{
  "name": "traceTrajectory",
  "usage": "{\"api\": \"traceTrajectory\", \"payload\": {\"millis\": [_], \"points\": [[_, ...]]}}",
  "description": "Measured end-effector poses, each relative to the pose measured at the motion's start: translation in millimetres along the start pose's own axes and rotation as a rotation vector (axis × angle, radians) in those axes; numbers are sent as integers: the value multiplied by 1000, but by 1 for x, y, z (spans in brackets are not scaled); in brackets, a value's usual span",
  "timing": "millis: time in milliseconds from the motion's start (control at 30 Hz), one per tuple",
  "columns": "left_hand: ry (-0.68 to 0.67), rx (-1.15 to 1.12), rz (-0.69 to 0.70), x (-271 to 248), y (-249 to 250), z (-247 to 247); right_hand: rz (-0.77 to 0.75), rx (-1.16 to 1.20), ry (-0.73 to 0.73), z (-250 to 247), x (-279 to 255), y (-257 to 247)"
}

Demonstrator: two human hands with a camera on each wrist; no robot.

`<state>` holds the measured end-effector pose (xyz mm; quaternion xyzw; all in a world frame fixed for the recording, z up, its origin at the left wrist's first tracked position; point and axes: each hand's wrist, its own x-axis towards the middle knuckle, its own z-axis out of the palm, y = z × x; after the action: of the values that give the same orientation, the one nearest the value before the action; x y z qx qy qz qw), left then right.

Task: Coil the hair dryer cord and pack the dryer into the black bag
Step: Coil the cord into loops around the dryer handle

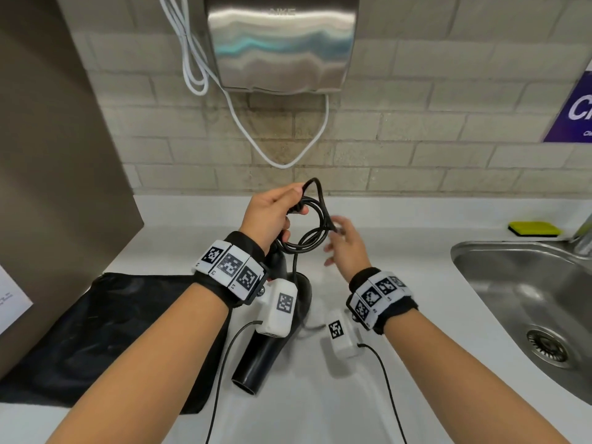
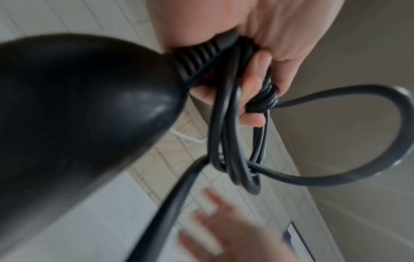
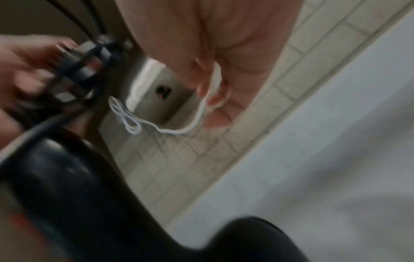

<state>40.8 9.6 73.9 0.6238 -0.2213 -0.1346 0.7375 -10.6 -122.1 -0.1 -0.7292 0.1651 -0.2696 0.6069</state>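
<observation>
My left hand [image 1: 290,205] is raised over the white counter and grips several loops of the black cord [image 1: 315,225] together with the cord end of the black hair dryer [image 1: 259,354]. The dryer hangs below that hand, barrel pointing down towards me. In the left wrist view, the fingers [image 2: 255,85] curl round the bundled cord [image 2: 233,141] beside the dryer body [image 2: 78,106]. My right hand [image 1: 341,240] is blurred, with its fingers spread just right of the coil, and holds nothing that I can make out. The black bag [image 1: 112,331] lies flat on the counter at the left.
A steel hand dryer [image 1: 282,43] hangs on the tiled wall, with a white cable [image 1: 285,163] looping below it. At the right, a steel sink [image 1: 528,299] is set into the counter, with a yellow sponge [image 1: 534,229] behind it. On the left stands a brown panel [image 1: 48,155].
</observation>
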Motion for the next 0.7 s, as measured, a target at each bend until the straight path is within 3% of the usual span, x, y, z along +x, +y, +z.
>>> {"api": "traceTrajectory", "payload": {"millis": [100, 200, 300, 433, 500, 567, 700], "points": [[35, 56, 16, 2, -2, 2, -409, 178, 4, -6, -14, -33], [89, 85, 21, 6, -3, 0, -640, 29, -128, -7, -25, -42], [98, 97, 12, 7, -3, -2, -627, -115, -84, -3, -23, -33], [-28, 120, 13, 2, -2, 4, -501, -296, -44, 8, -18, -31], [-41, 151, 24, 2, -2, 6, -428, -260, -12, 13, -16, -33], [-13, 161, 33, 3, -1, 3, -451, -235, 29, 15, -17, -34], [24, 149, 36, 5, -2, -5, -458, -139, -23, 10, -25, -35]]}}
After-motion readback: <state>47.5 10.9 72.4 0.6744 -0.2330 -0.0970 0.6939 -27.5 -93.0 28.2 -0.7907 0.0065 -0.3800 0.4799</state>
